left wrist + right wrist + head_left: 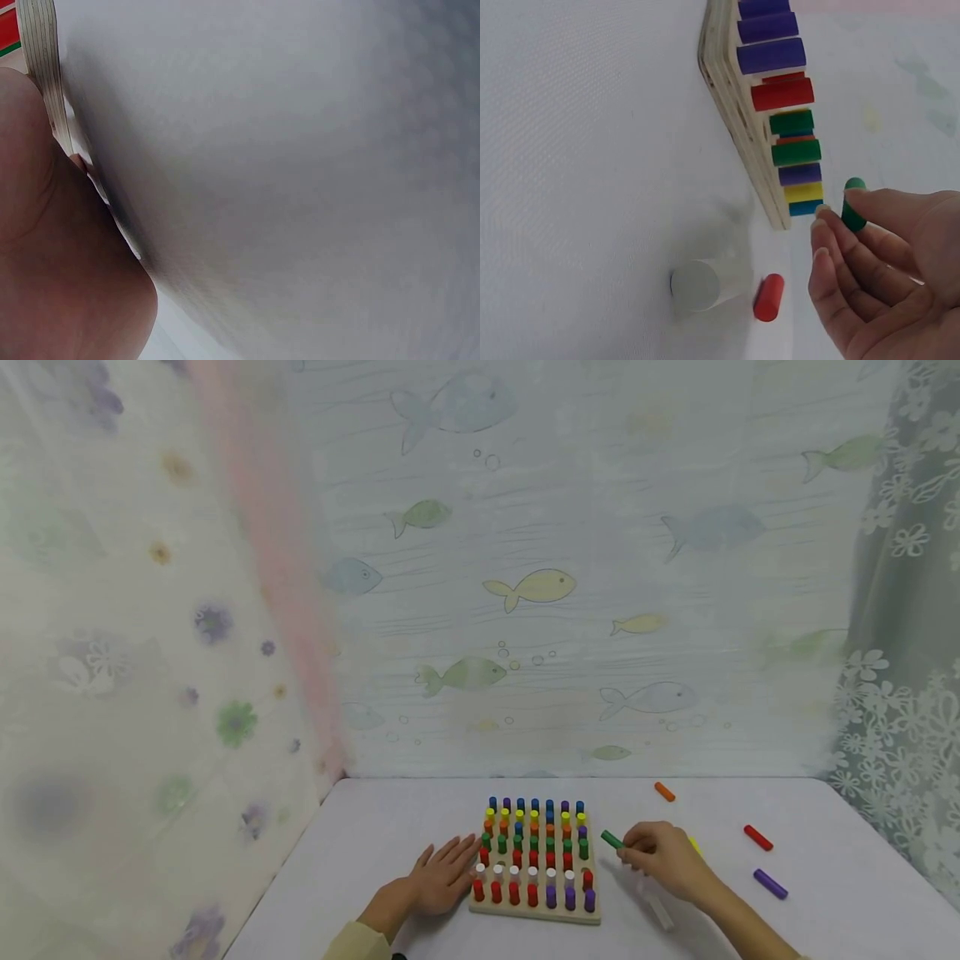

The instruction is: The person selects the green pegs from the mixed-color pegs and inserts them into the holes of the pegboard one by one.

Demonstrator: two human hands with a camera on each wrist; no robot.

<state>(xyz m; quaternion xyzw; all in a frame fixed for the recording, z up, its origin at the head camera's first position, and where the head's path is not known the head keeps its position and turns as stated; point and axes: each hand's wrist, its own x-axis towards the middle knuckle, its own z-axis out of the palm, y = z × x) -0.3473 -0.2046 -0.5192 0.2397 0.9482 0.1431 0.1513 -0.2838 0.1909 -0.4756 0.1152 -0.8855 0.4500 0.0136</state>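
Observation:
A wooden pegboard (536, 913) carries rows of coloured pegs, with bare holes showing in the red row. Fingers extended, my left hand (442, 878) lies on the table against the board's left edge. The left wrist view shows its palm side (67, 262) close to the board's layered wooden edge (41, 52). To the right of the board, my right hand (666, 858) pinches a green peg (612, 839) between thumb and fingers. The right wrist view has this green peg (853, 206) held tilted, its lower part behind the fingers.
Loose pegs lie right of the board: an orange one (664, 792) far back, a red one (758, 837), a purple one (770, 883), and a yellow one (696, 847) partly behind my right hand. A white peg (661, 912) lies beneath my right wrist. A fish-patterned curtain (555, 693) hangs behind the table.

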